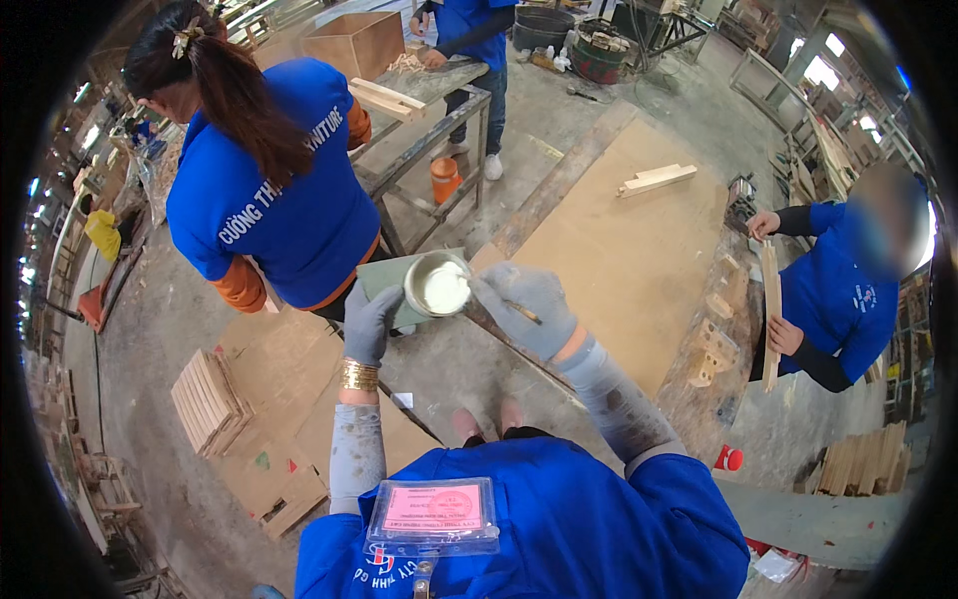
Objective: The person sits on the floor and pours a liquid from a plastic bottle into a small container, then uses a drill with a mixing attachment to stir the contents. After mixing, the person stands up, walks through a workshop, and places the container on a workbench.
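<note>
My left hand [369,325], in a grey glove with a gold bracelet at the wrist, grips a round metal cup [411,285] at its left side. White paste [446,288] fills much of the cup. A grey-green square panel [381,276] shows behind and below the cup; whether my hand holds it too, I cannot tell. My right hand [529,311], also gloved in grey, is closed on a thin stick-like tool [525,312] at the cup's right rim. The tool's tip is hidden by my fingers and the rim.
A large brown board [609,250] on a worktable bears wood strips [657,180]. Slats lie stacked [210,401] at lower left. One co-worker [284,190] stands close at left, another [833,290] holds a wood piece at right, a third [474,40] stands beyond a metal-framed table [439,85].
</note>
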A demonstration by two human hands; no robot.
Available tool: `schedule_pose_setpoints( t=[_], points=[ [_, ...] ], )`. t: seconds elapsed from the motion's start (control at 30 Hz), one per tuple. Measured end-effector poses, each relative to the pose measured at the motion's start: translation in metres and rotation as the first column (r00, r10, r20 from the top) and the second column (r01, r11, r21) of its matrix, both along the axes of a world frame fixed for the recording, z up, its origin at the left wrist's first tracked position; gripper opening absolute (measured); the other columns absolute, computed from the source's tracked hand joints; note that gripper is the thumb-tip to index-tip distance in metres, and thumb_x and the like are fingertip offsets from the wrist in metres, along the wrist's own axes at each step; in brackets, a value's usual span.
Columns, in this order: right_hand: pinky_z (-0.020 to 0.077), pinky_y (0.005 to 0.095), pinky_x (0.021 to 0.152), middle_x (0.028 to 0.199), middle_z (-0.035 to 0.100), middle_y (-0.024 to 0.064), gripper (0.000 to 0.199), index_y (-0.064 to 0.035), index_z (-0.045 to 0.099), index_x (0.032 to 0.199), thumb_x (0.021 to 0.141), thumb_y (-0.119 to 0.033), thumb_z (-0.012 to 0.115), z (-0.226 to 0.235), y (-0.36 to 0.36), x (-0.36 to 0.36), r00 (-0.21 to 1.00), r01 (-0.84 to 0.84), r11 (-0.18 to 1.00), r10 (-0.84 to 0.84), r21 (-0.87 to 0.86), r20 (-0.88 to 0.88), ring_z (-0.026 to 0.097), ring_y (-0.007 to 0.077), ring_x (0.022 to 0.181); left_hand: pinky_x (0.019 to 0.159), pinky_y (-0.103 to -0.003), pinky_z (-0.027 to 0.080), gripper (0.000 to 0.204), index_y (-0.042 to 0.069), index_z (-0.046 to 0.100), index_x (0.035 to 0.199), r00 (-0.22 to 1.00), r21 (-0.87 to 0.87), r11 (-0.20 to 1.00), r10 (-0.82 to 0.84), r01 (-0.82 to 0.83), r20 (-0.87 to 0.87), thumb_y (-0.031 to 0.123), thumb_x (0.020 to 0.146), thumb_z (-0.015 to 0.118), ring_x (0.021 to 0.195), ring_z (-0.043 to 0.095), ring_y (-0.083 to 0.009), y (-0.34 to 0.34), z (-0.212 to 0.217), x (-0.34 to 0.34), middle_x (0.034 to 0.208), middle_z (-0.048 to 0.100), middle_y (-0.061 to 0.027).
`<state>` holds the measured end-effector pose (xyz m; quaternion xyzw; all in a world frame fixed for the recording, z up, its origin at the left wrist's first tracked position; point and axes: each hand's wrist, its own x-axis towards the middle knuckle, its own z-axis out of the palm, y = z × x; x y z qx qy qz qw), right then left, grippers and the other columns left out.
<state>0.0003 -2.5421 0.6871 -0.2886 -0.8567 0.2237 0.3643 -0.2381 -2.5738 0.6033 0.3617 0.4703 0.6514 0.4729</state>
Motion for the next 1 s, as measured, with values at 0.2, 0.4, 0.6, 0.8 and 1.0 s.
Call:
schedule_pose_setpoints(
  t=[0.2,0.4,0.6,0.8,1.0],
  points=[
    [0.0464,0.0336,0.053,0.07,0.06,0.0131,0.01,-0.0048,0.065,0.085,0.085,-0.015,0.062,-0.01,0.009,-0.011,0.974,-0.083,0.992,0.102,0.098,-0.203,0.061,0.0275,0.06,0.069,-0.028,0.054,0.031,-0.003,0.054,0.112,1.0,-0.048,0.999,0.007,-0.008,-0.031,0.006,0.083,0.061,0.085,0.064,-0.0168,0.0,-0.002,0.003,0.101,0.064,-0.0108],
    [0.046,0.0296,0.052,0.071,0.06,0.0117,0.011,-0.0013,0.064,0.091,0.082,-0.008,0.064,0.003,0.002,-0.002,0.98,-0.195,0.979,0.191,-0.062,-0.063,0.061,0.0271,0.06,0.076,-0.028,0.053,0.029,-0.004,0.054,0.112,0.998,-0.046,0.999,0.005,-0.002,0.061,0.004,0.084,0.06,0.088,0.063,-0.0164,0.005,-0.001,0.008,0.102,0.064,-0.011],
    [0.0474,0.0318,0.056,0.074,0.061,0.0116,0.012,-0.0022,0.064,0.092,0.081,-0.005,0.064,0.003,0.009,0.007,0.984,-0.172,0.979,0.166,0.113,0.057,0.061,0.0285,0.063,0.071,-0.028,0.054,0.03,-0.004,0.054,0.111,0.999,-0.081,0.997,-0.013,0.017,0.047,0.006,0.084,0.061,0.083,0.064,-0.017,0.012,0.007,0.016,0.101,0.064,-0.0118],
    [0.0468,0.0389,0.054,0.07,0.061,0.013,0.019,-0.0073,0.062,0.076,0.088,-0.022,0.058,0.011,0.016,0.014,0.996,-0.08,0.993,0.078,0.091,0.032,0.061,0.0304,0.063,0.069,-0.027,0.054,0.031,-0.004,0.054,0.111,1.0,-0.057,0.998,-0.026,0.025,-0.01,0.008,0.083,0.062,0.08,0.064,-0.0156,0.015,0.007,0.013,0.099,0.065,-0.012],
    [0.0491,0.0336,0.061,0.083,0.064,0.0135,0.012,-0.0027,0.064,0.094,0.084,-0.009,0.061,0.0,0.024,0.019,0.986,-0.148,0.989,0.147,-0.002,-0.084,0.063,0.0278,0.073,0.061,-0.027,0.055,0.031,-0.003,0.055,0.111,1.0,-0.062,0.998,-0.022,0.022,-0.01,0.009,0.083,0.062,0.075,0.065,-0.0152,0.015,0.01,0.017,0.097,0.065,-0.0105]
  ],
)
